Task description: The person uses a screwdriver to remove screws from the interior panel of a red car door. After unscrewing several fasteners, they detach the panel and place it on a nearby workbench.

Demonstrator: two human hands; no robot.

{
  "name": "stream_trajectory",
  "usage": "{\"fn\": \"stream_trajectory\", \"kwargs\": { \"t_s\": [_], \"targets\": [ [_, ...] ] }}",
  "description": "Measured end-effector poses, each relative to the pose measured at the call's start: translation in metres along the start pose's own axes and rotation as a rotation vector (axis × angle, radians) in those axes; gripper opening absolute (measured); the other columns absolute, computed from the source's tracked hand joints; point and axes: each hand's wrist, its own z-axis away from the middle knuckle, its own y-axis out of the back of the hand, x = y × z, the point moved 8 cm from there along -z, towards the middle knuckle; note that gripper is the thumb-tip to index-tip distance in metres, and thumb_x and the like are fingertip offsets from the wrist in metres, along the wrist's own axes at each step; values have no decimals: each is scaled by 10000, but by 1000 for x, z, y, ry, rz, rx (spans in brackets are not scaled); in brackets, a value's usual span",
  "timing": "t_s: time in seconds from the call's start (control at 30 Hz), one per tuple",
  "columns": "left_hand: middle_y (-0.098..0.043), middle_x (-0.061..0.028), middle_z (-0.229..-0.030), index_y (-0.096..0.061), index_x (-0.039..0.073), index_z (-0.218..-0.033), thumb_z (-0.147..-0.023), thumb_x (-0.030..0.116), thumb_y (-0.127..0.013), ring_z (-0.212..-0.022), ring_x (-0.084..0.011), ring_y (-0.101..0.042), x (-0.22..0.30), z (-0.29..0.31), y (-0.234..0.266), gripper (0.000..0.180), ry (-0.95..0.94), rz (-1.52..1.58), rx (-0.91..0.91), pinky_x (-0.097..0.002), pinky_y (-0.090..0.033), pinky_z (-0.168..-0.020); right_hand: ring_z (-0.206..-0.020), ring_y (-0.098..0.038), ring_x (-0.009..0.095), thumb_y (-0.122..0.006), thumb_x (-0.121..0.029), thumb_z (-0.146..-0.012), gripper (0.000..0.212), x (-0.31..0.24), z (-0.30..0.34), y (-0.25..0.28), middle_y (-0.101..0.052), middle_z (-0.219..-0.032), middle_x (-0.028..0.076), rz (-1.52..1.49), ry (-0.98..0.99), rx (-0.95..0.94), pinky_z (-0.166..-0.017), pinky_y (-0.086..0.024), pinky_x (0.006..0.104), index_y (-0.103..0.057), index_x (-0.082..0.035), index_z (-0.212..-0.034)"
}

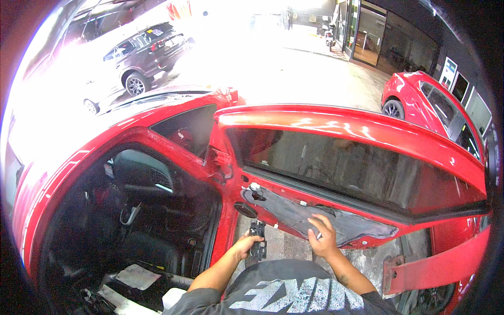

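Observation:
My left hand (pixel 248 245) is closed round a black plastic car part (pixel 257 236) with cut-outs, held upright between the car body and the open door. My right hand (pixel 324 237) is in front of the red car door (pixel 367 126), close to the grey sheet (pixel 289 210) on its inner side. Its fingers are bent, and a small pale thing shows by the thumb, too small to name. The door's inner trim is off, so bare red metal, a round black speaker (pixel 245 210) and white clips show.
To the left is the car's dark interior (pixel 142 231), with a white cloth or paper (pixel 137 276) low inside. A red panel (pixel 441 262) juts in at the lower right. Beyond the door stand another red car (pixel 430 105) and a dark car (pixel 144 55).

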Motion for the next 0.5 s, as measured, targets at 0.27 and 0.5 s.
{"fn": "stream_trajectory", "kwargs": {
  "t_s": [0.27,0.5],
  "targets": [
    [-691,-38,-1078,-558,161,-1306,-927,22,-754,-957,-239,-716,23,30,4,449,-211,235,14,-493,-631,-822,-709,-585,100,-692,51,-870,451,-40,-31,65,-666,-1244,148,-358,47,219,-643,-545,299,-665,-56,-1307],
    [-703,-14,-1030,-613,132,-1240,-933,46,-773,-938,-208,-714,49,55,-13,357,-332,162,55,-431,-613,-842,-690,-484,101,-599,-15,-964,565,-83,-26,161,-571,-1095,113,-782,260,309,-616,-562,312,-468,-109,-1505]
  ]
}}
